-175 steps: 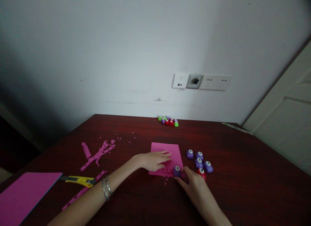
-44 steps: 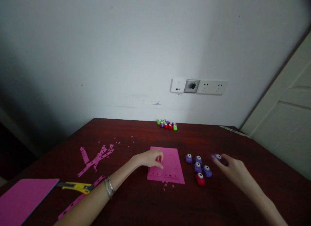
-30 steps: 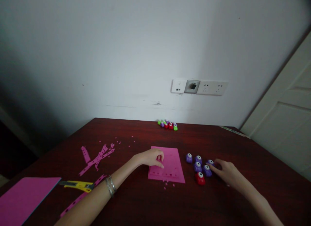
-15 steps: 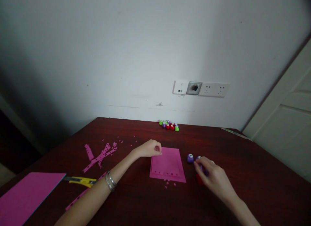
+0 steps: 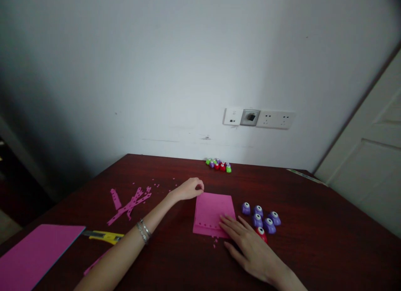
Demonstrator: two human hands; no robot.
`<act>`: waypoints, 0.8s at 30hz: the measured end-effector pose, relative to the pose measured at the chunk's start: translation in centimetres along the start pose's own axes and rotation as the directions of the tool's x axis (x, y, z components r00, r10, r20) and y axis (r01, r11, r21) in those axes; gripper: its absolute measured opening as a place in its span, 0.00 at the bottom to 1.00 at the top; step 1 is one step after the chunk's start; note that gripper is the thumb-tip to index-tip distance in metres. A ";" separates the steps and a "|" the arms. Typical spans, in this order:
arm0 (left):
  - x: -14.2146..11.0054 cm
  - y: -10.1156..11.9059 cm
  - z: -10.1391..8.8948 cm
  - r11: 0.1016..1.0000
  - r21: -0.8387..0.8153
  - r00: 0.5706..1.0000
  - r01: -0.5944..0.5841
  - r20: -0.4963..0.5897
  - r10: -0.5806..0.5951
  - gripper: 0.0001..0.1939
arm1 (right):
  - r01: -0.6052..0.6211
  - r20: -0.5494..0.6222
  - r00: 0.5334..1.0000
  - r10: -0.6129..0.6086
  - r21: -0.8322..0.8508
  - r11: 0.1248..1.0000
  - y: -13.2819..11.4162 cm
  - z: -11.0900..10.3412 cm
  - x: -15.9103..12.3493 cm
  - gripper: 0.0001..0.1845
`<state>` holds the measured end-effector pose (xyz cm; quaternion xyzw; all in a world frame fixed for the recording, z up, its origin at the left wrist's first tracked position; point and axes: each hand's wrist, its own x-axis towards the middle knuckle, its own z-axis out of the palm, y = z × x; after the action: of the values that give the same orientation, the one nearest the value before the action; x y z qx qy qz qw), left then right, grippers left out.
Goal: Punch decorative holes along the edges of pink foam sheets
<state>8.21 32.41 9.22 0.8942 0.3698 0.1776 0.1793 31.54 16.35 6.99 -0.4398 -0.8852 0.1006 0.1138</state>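
Dark-red tabletop (image 5: 175, 257), pale wall (image 5: 163, 74) behind. Left hand (image 5: 189, 188) curled at far-left corner of layered pink sheet (image 5: 214, 207), mid-tabletop; pinch or touch, not discernible. Right hand (image 5: 250, 249) spread flat on near-right part, grasping nothing. Possible: layers skewed by uneven pressure; adjacent red punch (image 5: 262, 236) knocked by sideways slip. Versus half a second earlier: right hand off purple punches (image 5: 257, 221).

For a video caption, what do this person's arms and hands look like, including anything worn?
The left hand and right hand are ungloved. Two silvery bracelets, one seemingly textured, circle the left forearm; the right forearm shows none. Both look sleeveless as far as visible.
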 end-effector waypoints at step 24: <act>15.2 -7.9 1.7 0.882 0.161 0.896 0.442 -0.137 -0.423 0.16 | 0.037 -0.072 0.996 -0.052 -0.189 0.981 -0.9 -0.1 1.4 0.27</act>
<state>14.32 48.36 6.98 0.7922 0.5834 0.1408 0.1108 30.05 16.93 7.52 -0.4323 -0.8952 -0.0026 0.1081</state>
